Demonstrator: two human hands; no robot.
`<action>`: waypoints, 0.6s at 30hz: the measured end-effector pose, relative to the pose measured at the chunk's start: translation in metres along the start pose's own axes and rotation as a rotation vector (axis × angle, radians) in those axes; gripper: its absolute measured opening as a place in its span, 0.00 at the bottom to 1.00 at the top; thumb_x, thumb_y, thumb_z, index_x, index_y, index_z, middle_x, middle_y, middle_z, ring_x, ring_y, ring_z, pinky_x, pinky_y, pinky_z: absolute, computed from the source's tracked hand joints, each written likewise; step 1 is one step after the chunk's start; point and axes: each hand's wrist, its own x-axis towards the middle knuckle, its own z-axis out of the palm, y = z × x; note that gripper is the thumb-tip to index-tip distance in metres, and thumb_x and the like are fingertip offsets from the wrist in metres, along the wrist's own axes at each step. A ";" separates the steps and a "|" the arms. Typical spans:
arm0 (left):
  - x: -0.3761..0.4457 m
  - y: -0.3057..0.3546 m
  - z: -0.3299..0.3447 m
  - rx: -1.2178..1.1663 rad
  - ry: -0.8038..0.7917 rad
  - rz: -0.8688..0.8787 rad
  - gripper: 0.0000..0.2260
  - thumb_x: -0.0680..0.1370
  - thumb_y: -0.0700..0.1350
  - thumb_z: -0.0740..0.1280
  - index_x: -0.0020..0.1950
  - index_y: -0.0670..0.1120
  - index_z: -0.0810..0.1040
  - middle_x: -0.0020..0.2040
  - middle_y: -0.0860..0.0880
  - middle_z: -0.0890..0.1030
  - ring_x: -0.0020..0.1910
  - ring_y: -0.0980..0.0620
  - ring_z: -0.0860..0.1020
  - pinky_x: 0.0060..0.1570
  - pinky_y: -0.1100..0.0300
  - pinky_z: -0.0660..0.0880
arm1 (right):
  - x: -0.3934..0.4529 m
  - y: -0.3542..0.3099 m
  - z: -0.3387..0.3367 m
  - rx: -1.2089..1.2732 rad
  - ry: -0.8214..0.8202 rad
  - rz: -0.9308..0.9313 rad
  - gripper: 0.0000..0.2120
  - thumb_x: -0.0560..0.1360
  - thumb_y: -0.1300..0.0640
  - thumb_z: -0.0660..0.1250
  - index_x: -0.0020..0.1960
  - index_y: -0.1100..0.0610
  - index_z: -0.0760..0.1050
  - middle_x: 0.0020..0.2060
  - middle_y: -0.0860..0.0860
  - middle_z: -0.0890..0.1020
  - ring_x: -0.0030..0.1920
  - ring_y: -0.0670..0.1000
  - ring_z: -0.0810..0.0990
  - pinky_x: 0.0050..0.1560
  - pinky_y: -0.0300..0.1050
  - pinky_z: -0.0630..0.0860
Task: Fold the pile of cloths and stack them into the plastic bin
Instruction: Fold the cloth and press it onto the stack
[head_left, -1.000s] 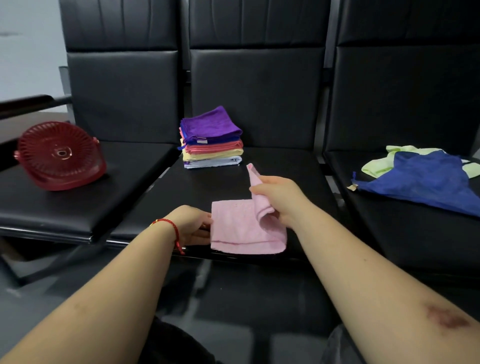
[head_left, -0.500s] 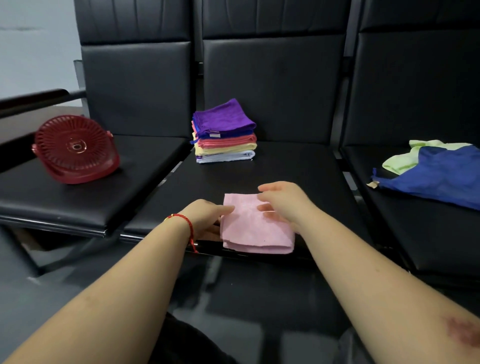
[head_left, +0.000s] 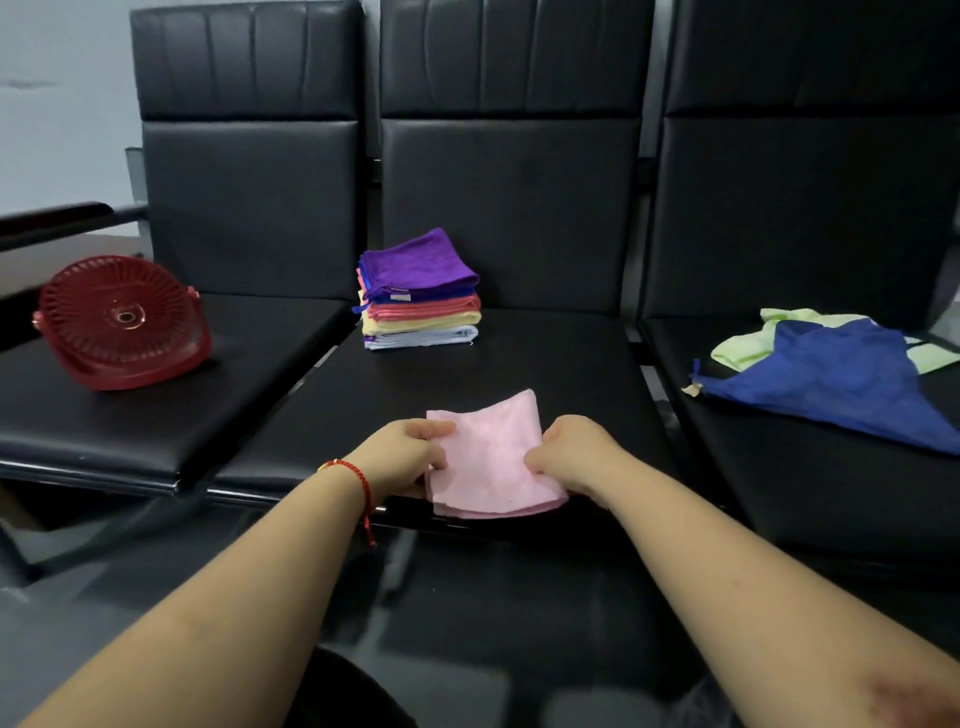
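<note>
Three black padded chairs stand side by side, and the middle chair (head_left: 519, 208) anchors it all. Just left of it sits the left chair (head_left: 249, 208), its seat cushion running forward toward the camera. Just right of it is the right chair (head_left: 810, 208), equally dark, with stitched panels on its backrest. Further left, beyond the left chair, a dark armrest (head_left: 57, 215) juts out before a pale wall (head_left: 62, 104).

Both hands (head_left: 410, 457) (head_left: 576, 457) now pinch the fully folded pink cloth (head_left: 493, 462) by its sides.
</note>
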 end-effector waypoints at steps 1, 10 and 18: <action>-0.002 0.001 0.005 0.005 -0.005 0.016 0.23 0.75 0.33 0.63 0.68 0.49 0.73 0.55 0.45 0.76 0.43 0.50 0.77 0.36 0.60 0.78 | -0.001 0.002 -0.001 0.049 0.004 -0.019 0.06 0.71 0.62 0.62 0.38 0.56 0.66 0.33 0.50 0.69 0.31 0.49 0.66 0.29 0.40 0.62; 0.005 0.004 0.022 0.019 0.010 0.082 0.27 0.74 0.34 0.65 0.72 0.47 0.68 0.49 0.47 0.76 0.39 0.49 0.78 0.42 0.56 0.80 | 0.004 0.019 -0.007 0.235 0.019 -0.130 0.27 0.75 0.65 0.55 0.71 0.48 0.67 0.68 0.49 0.69 0.51 0.47 0.71 0.38 0.31 0.68; 0.047 0.027 -0.013 0.094 0.059 0.119 0.29 0.73 0.35 0.65 0.73 0.49 0.66 0.57 0.46 0.76 0.45 0.49 0.78 0.45 0.59 0.77 | 0.044 -0.009 -0.015 0.272 0.030 -0.193 0.30 0.75 0.66 0.57 0.74 0.47 0.62 0.71 0.50 0.66 0.45 0.41 0.72 0.36 0.32 0.67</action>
